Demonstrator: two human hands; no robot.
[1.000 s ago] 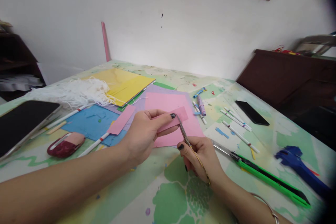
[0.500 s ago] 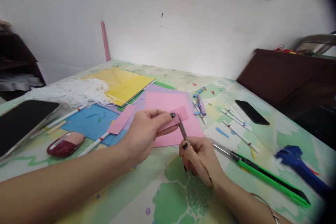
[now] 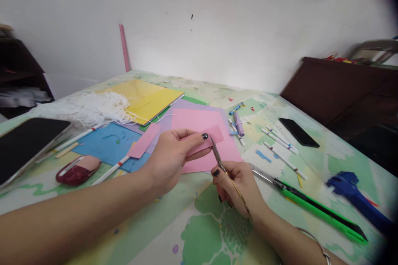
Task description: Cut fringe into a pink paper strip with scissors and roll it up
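Pale pink paper strip (image 3: 205, 144), plain and straight-edged, pinched between thumb and fingers of my left hand (image 3: 172, 153) over the larger pink sheet (image 3: 192, 120); my right hand (image 3: 239, 186) clasps slim metal scissors (image 3: 217, 155), tips at the strip

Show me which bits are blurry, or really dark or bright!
In the head view, the wall glows brightest low in the middle; in that same view, the shelf and blue tool near the edges look blurry, while the scissors look fairly clear; also in the head view, dark blur fills both right-hand corners.
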